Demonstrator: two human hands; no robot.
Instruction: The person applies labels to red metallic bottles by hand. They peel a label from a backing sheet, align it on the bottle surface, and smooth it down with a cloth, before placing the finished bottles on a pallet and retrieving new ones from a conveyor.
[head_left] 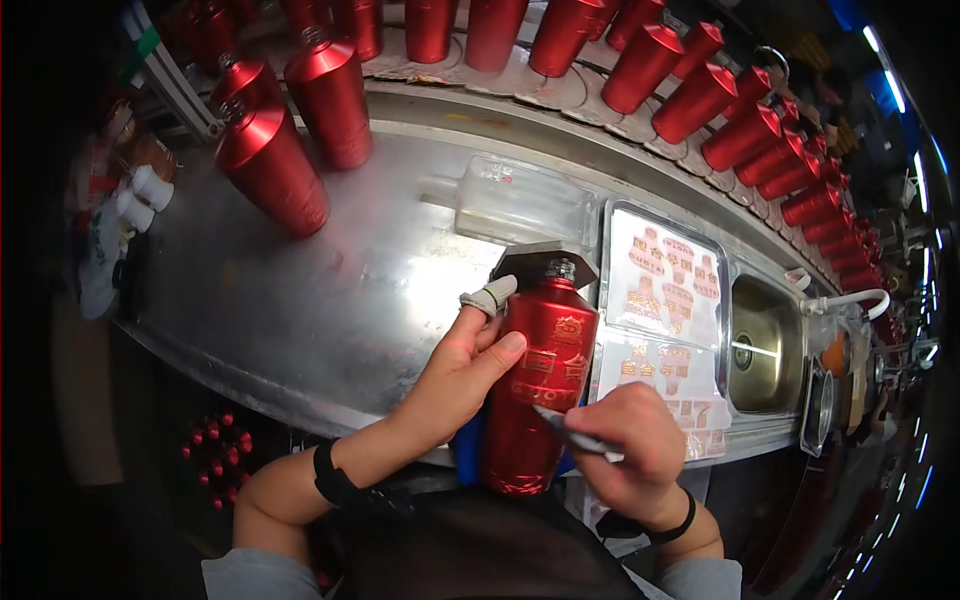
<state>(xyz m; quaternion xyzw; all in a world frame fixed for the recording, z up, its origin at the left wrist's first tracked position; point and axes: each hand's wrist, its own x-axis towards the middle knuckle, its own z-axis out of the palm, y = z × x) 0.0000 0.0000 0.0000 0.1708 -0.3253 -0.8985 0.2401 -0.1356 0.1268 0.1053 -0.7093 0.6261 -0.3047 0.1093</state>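
A glossy red bottle [530, 440] with a bare threaded glass neck leans in front of me, with gold-coloured emblems and lettering on its face. My left hand [465, 365] holds it from the left. The thumb lies along its side, and a pale cloth cover is on one finger; the other fingers are partly hidden. My right hand [635, 440] is closed round a slim pointed grey tool [580, 437], whose exact kind is hard to make out. Its tip is at the bottle's front, just under the lettering. Behind the bottle's neck lies a dark angular block [540, 258].
Metal trays [665, 275] with sheets of gold-red decals lie right of the bottle, beside a sink [765, 340] with a white tap [850, 303]. A clear rectangular container [525, 200] lies beyond. Red bottles [272, 170] stand at left; more line the conveyor [480, 80].
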